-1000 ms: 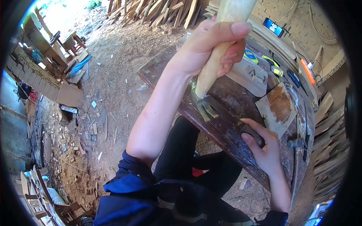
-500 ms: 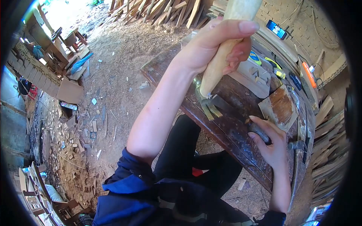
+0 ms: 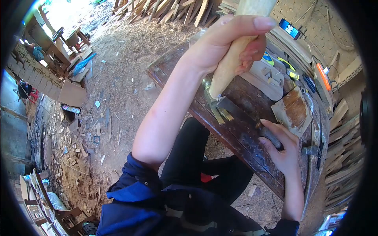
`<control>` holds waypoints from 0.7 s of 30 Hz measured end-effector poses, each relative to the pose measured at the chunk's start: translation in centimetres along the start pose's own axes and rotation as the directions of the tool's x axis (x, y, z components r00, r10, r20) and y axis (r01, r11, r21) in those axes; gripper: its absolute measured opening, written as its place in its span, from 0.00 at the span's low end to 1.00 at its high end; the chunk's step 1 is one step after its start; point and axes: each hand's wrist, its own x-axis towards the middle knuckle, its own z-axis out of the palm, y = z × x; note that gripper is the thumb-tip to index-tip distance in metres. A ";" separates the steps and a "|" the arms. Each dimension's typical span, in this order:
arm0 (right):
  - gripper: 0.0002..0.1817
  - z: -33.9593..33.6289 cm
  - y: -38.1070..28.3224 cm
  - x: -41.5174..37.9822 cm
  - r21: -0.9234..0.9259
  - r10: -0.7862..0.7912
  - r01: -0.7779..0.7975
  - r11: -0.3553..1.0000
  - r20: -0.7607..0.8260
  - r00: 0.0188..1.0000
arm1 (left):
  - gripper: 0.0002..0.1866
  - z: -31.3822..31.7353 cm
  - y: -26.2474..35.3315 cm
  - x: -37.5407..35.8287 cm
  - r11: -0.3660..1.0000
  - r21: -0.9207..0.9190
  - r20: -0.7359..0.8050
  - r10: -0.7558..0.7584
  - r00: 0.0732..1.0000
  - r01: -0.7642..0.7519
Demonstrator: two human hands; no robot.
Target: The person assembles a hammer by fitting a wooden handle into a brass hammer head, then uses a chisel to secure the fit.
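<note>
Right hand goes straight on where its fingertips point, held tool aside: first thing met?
Likely the hammer's claw, up-left of the right hand in this view. Height over the tabletop is unclear; the hand might pass underneath.

A woodworking workshop: left fingers [image 3: 249,55] grip a hammer [image 3: 223,80] over a stained desk [image 3: 241,138], timber [image 3: 167,10] is heaped beyond them, offcuts [image 3: 99,129] litter the floor [image 3: 130,51] to their left, and slats [image 3: 343,171] lie right of the right fingers [image 3: 280,131].

lit phone [image 3: 289,29] near a brick wall [image 3: 334,29], orange power strip [image 3: 323,76], blue sheeting [image 3: 84,64] on littered ground [image 3: 122,55]
</note>
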 end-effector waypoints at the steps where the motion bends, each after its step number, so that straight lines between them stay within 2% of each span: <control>1: 0.25 0.0 0.0 0.0 -0.004 -0.001 0.001 1.000 0.000 1.000 | 0.25 0.0 0.0 0.0 1.000 0.003 0.004 0.002 1.000 -0.002; 13: 0.25 0.0 0.2 -0.1 -0.023 -0.026 0.026 0.999 -0.024 0.999 | 0.27 -0.7 -0.5 0.2 1.000 -0.001 0.054 -0.006 0.999 0.006; 16: 0.25 -0.1 0.1 0.1 -0.019 -0.029 0.028 0.999 -0.044 0.999 | 0.27 -0.8 -0.2 0.2 0.996 -0.052 0.159 0.081 0.984 -0.074; 21: 0.25 -0.2 0.3 -0.1 -0.034 -0.004 0.003 0.999 -0.029 1.000 | 0.28 -0.5 -0.2 0.1 0.994 -0.058 0.141 0.103 0.985 -0.095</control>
